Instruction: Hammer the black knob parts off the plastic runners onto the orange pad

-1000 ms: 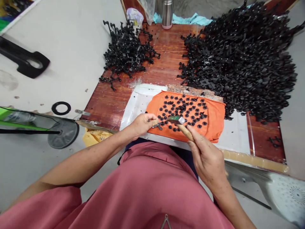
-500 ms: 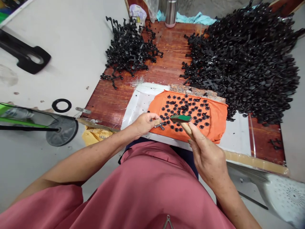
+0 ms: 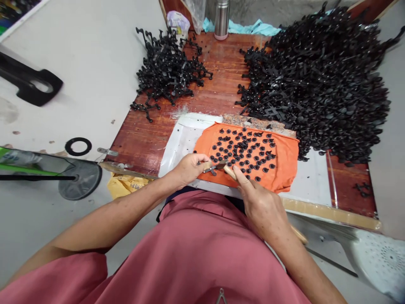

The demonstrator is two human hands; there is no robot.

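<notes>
My left hand pinches a small black jointed part over the near left edge of an orange cloth. In my right hand is a hammer with a pale wooden handle, its index finger laid along the shaft. The hammer's head is low, beside or on the black part; whether they touch I cannot tell. Many small round black pieces with short stems lie scattered over the cloth, thickest in its middle.
A large heap of black parts fills the right of the brown wooden table; a smaller heap lies at left. Behind stands a metal flask. A stone slab borders the cloth. A white perforated stool is at lower right.
The hammer has come down and to the left, from above the cloth to the black part at my left fingertips. My left hand keeps its pinch in nearly the same place.
</notes>
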